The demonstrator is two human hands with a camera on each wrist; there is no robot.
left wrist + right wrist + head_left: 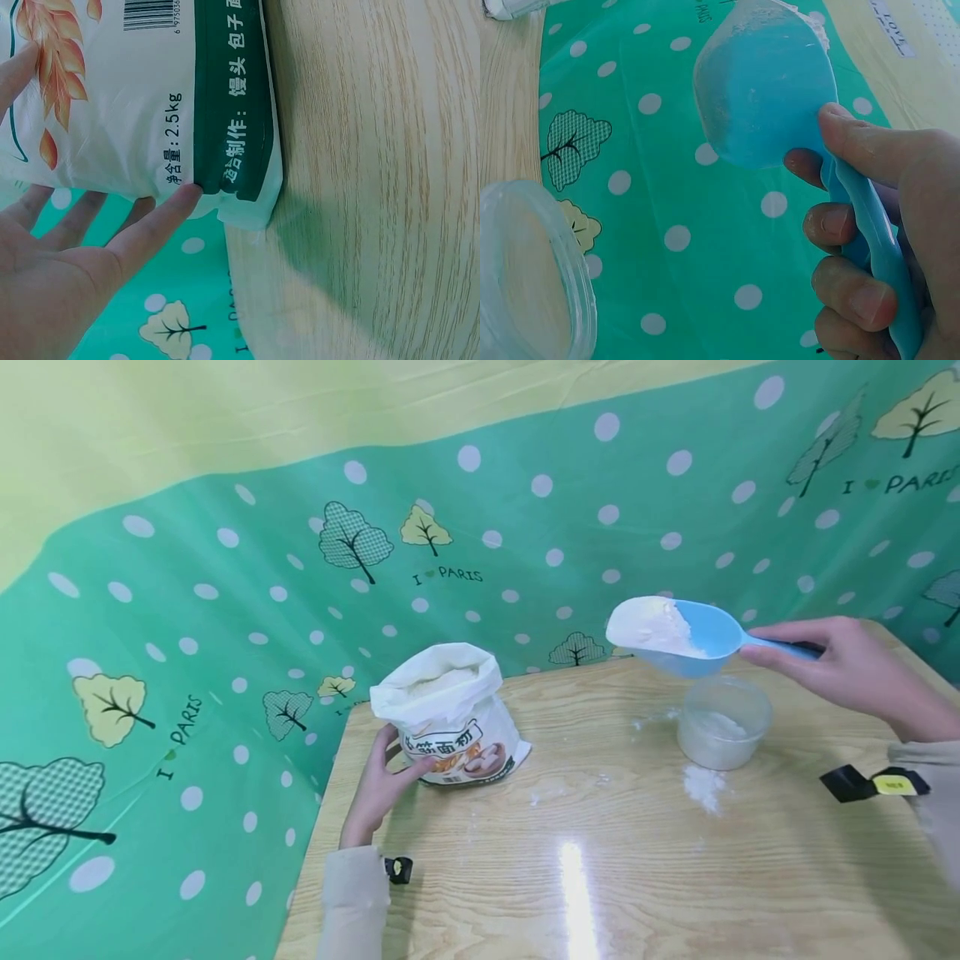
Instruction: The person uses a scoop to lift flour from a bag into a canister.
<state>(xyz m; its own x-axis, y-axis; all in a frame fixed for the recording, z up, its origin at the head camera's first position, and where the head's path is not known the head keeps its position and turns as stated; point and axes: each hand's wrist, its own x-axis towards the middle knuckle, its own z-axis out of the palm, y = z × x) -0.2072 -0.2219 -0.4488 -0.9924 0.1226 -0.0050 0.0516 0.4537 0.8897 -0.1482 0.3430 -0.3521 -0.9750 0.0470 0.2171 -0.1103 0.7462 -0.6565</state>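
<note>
My right hand (843, 660) grips the handle of a light blue scoop (708, 631), its fingers wrapped round it. White flour (648, 622) is heaped toward the scoop's front. The scoop is held above a clear round plastic tub (723, 722), which has some white flour inside. On the left, my left hand (382, 789) holds the side of a white flour bag (453, 727), thumb on the front and other fingers reaching toward the back. The bag stands upright with its top open and rolled down. A 2.5kg mark and green band (232, 97) show in the left wrist view.
Spilled flour (705, 787) lies on the wooden table (510, 852) in front of the tub, with fainter traces between tub and bag. A green dotted cloth (525, 543) with tree prints hangs behind the table and along its left side.
</note>
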